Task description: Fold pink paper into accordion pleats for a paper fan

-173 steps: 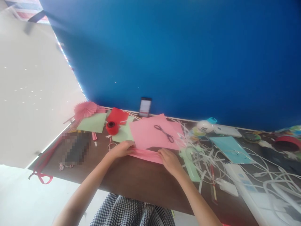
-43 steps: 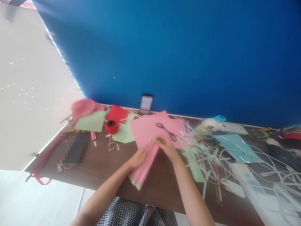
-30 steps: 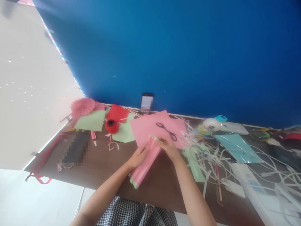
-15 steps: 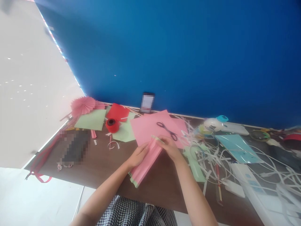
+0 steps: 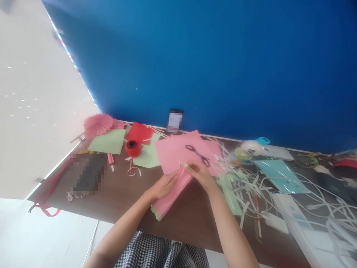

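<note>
A pleated pink paper with pale green edges [image 5: 174, 195] is between my two hands, slanting over the table's front part. My left hand [image 5: 165, 185] lies along its left side, fingers closed on it. At its upper end my right hand [image 5: 199, 173] pinches the folds together near the green edge. Just beyond my hands, black scissors [image 5: 197, 155] rest on flat pink sheets [image 5: 175, 147]. The undersides of the pleats and some fingertips are hidden.
Left of the sheets are a red ribbon roll [image 5: 133, 149], green paper [image 5: 107, 142] and a pink paper fan [image 5: 98, 125]. At right lie tangled white cables [image 5: 267, 208], paper strips, a white bottle [image 5: 251, 147] and a blue packet [image 5: 281, 175]. A phone [image 5: 174, 121] leans on the blue wall.
The lower end of the pleated paper has shifted slightly up and left, and its folds sit closer together. Both hands keep nearly the same place on it.
</note>
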Tool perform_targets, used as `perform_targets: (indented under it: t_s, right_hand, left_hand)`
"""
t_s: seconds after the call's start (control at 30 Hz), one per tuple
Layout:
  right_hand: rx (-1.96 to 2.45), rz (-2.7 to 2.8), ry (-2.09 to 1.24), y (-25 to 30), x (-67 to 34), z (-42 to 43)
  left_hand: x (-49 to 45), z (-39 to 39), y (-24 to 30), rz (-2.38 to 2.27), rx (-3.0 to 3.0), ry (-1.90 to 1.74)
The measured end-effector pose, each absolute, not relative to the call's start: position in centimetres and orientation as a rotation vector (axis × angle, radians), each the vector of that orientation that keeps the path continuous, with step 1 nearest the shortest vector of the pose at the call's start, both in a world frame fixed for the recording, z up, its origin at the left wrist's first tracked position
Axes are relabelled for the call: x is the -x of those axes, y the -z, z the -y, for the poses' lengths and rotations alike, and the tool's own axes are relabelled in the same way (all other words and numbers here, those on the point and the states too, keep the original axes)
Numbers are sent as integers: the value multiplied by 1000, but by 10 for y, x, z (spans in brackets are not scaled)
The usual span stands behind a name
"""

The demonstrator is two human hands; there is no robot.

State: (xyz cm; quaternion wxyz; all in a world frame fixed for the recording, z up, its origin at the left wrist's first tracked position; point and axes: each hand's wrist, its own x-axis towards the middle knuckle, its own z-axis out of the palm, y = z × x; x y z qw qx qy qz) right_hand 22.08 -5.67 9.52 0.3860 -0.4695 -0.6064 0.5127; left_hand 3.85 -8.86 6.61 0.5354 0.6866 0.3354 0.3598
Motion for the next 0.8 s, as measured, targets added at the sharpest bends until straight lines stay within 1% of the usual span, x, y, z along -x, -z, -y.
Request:
perform_targets:
  t_s: [0.13, 0.27, 0.37, 0.6, 0.7, 0.8]
  right_hand:
    - [1212, 1523, -1291, -95, -226, 63]
    - [1164, 1418, -1406, -88, -233, 70]
    - [1147, 1440, -1480, -81, -238, 74]
    - [1132, 1504, -1548, -68, -239, 79]
    - [1156, 1547, -1495, -62, -241, 81]
    - [1164, 1605, -1347, -52, -247, 82]
  left_hand:
    - [-31, 85, -75, -795, -1724, -783]
    - [-24, 79, -84, -801, -1818, -668]
    - [-20, 72, -89, -793, -1872, -547]
    - [-22, 57, -75, -708, -1926, -407]
    - [-22, 53, -70, -758, -1942, -394]
    - [-7, 45, -71, -919, -1945, -390]
